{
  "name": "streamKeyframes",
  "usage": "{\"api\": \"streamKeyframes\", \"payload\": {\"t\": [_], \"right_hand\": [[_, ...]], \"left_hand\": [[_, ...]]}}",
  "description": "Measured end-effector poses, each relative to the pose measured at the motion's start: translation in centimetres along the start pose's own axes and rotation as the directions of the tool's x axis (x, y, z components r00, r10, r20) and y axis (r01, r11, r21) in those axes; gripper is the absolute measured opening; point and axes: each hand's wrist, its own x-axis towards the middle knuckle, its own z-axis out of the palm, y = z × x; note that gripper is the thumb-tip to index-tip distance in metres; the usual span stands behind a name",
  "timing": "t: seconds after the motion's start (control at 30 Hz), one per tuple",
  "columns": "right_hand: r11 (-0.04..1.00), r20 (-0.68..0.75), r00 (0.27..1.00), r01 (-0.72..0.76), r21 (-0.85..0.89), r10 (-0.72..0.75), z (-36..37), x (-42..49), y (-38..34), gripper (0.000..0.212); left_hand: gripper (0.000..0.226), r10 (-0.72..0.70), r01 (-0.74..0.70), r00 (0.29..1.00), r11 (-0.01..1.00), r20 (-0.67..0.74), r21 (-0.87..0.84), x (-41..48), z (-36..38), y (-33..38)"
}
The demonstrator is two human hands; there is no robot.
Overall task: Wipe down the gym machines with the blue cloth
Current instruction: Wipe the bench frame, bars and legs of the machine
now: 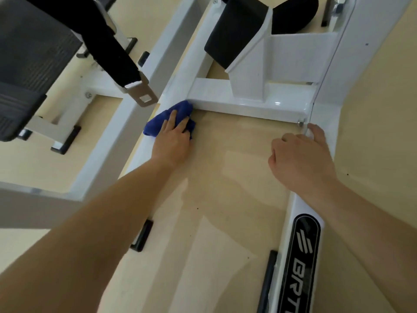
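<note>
– Okay, cloth?
– Blue cloth (162, 119), bunched up, on the left rail (180, 75) of the white machine, right in the corner where the cross beam (248, 105) meets it.
– Left hand?
– Left hand (172, 145) on top, fingers spread fairly flat, pressing the cloth down, not clenched round it.
– Right hand?
– Right hand (302, 161) on the right rail (325, 114), thumb over the top, fingers curled at the inner edge. Looks like a grasp, but it's blurry there.
– Else?
– Black pad (234, 30) above the beam, tan floor (237, 177) between the rails, black logo plate (304, 240) below the right wrist.
</note>
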Motion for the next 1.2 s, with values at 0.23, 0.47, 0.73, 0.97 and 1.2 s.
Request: {"api": "streamKeyframes", "payload": {"t": [0.23, 0.47, 0.73, 0.97, 1.2], "right_hand": [[0.991, 0.185, 0.976, 0.124, -0.044, -0.114, 0.7, 0.3, -0.1, 0.02], [0.989, 0.252, 0.963, 0.125, -0.085, -0.1, 0.5, 0.6, -0.2, 0.018], [0.976, 0.248, 0.944, 0.21, 0.055, -0.217, -2.4, 1.1, -5.0, 0.016], [0.952, 0.294, 0.906, 0.28, 0.121, -0.304, -3.1, -0.7, -8.1, 0.018], [0.947, 0.476, 0.824, 0.315, 0.065, -0.307, -2.0, -3.6, -6.5, 0.029]], "left_hand": [[0.036, 0.161, -0.219, 0.965, 0.931, 0.208, 0.292, -5.0, -0.2, -2.6], [0.051, -0.031, -0.001, 0.971, 0.991, 0.236, 0.134, 0.9, -3.2, 0.2], [0.05, 0.066, -0.166, 0.913, 0.962, 0.403, 0.219, -18.2, 0.9, -2.0], [0.045, 0.101, -0.176, 0.957, 0.947, 0.272, 0.269, -13.4, -0.4, -1.6], [0.05, -0.002, -0.052, 0.953, 0.984, 0.304, 0.17, -13.5, -1.3, -0.9]]}}
